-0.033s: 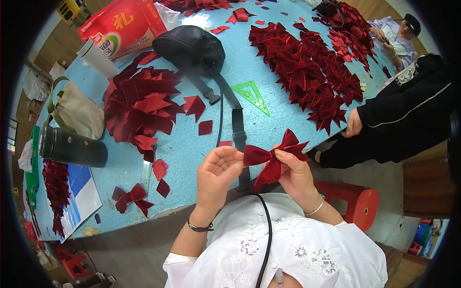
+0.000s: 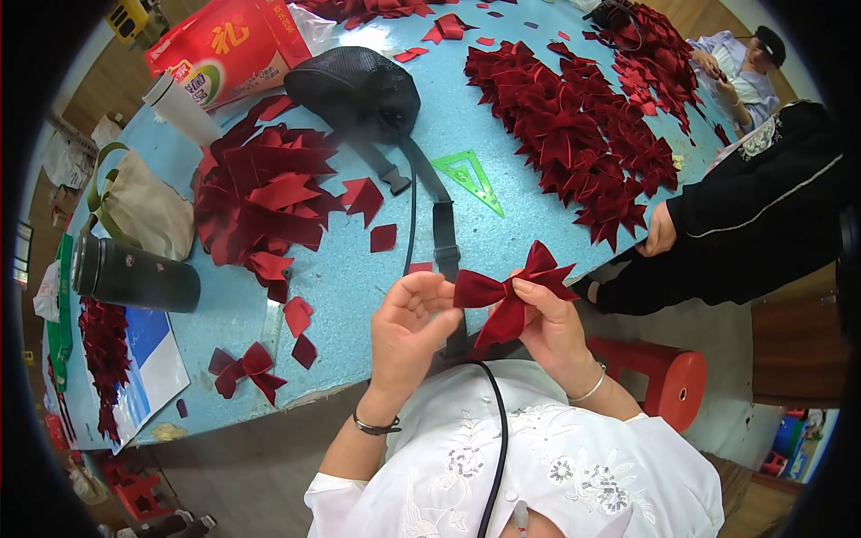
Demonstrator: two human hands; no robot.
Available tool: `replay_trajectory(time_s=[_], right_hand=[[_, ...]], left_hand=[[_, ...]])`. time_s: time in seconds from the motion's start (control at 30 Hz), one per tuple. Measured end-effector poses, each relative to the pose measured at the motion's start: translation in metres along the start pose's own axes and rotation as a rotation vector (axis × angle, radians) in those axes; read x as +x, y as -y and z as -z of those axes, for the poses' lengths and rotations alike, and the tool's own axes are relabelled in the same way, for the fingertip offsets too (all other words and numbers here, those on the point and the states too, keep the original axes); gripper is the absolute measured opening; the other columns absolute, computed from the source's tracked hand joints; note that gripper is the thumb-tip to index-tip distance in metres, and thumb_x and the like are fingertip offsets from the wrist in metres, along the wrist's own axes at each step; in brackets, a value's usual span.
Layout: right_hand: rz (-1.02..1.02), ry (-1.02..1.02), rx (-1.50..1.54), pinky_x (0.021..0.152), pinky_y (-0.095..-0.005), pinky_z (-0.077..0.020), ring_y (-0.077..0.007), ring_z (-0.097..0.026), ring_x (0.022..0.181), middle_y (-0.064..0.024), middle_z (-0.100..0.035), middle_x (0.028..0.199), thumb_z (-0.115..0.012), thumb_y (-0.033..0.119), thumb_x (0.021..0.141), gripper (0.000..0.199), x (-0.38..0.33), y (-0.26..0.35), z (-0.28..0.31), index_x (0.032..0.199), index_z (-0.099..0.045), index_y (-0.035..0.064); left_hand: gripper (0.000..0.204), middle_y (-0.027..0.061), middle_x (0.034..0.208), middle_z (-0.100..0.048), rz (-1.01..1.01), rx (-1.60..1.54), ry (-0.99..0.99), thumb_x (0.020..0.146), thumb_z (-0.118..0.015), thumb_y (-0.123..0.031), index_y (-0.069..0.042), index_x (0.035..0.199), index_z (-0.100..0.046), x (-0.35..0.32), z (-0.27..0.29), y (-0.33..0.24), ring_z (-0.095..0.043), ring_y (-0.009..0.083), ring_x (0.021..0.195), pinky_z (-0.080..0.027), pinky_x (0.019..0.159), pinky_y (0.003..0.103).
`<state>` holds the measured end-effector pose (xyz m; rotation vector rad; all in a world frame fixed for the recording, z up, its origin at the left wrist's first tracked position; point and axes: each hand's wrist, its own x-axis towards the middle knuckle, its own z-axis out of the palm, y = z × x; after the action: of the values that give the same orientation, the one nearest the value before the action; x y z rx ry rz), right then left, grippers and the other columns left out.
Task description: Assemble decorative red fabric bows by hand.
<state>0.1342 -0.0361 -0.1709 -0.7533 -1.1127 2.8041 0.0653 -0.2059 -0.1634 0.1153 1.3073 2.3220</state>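
**Red Bow Pinched at the Knot, Loose Enough to Slip**

Sat above the near edge of the blue table point(image 2: 359, 278), at about 6 o'clock in the view: one red bow point(image 2: 513, 294), held between two hands. Left hand point(image 2: 408, 327) at 9 o'clock of the bow, fingers curled and slightly spread, thumb raised, tips just touching the left loop. Right hand point(image 2: 549, 327) at 4 o'clock of the bow, thumb and forefinger pressed together on the knot, pinching it.

Judged as risks: knot likely to loosen if the pinch eased, loops apt to go lopsided under an uneven tug from the left, tails liable to twist. Could also drop into the lap, being clear of the tabletop.

Counted, left to right: one dark flask point(image 2: 134, 273) lying at 9 o'clock; one tan bag point(image 2: 143, 208); one finished bow point(image 2: 247, 369) at 7 o'clock; one heap of cut red pieces point(image 2: 265, 202), too many to count; one white cup point(image 2: 182, 108); one red packet point(image 2: 224, 45); one black pouch point(image 2: 359, 90) at 12 o'clock; one green set square point(image 2: 468, 177); one long heap of bows point(image 2: 583, 125), uncountable; one red stool point(image 2: 659, 377). Two other people at 2 o'clock.
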Motion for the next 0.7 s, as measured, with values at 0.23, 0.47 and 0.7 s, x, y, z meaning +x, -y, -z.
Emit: replay_trajectory(time_s=[0.23,0.47,0.7], right_hand=[[-0.066,-0.003,0.04,0.078,-0.0334,-0.0488,-0.0192,-0.063,0.082,-0.0095,-0.066,0.087,-0.059,0.016,0.085,0.018,0.005,-0.007,-0.012,0.098,-0.06,0.0029],[-0.093,0.034,0.076,0.081,-0.0319,-0.0475,-0.0146,-0.062,0.085,-0.0057,-0.066,0.091,-0.058,0.014,0.087,0.017,0.011,-0.007,-0.015,0.1,-0.06,0.0032],[-0.041,0.055,0.0,0.076,-0.0283,-0.0478,-0.0113,-0.06,0.082,-0.004,-0.065,0.09,-0.059,0.014,0.087,0.019,0.012,-0.004,-0.013,0.103,-0.059,0.0038]], left_hand=[[0.037,0.0085,0.101,-0.061,-0.338,0.28,0.011,0.077,-0.067,0.007,0.003,0.111,-0.052,0.001,0.001,0.016,-0.058,0.0133,0.093,-0.046,0.085,0.027],[0.035,0.0095,0.106,-0.06,-0.276,0.273,-0.032,0.079,-0.067,0.003,0.004,0.11,-0.053,0.004,0.008,0.022,-0.057,0.0126,0.095,-0.045,0.085,0.024],[0.032,0.0087,0.105,-0.061,-0.432,0.48,-0.04,0.081,-0.065,0.003,0.003,0.11,-0.053,0.01,0.002,0.021,-0.058,0.0121,0.094,-0.046,0.082,0.023]])
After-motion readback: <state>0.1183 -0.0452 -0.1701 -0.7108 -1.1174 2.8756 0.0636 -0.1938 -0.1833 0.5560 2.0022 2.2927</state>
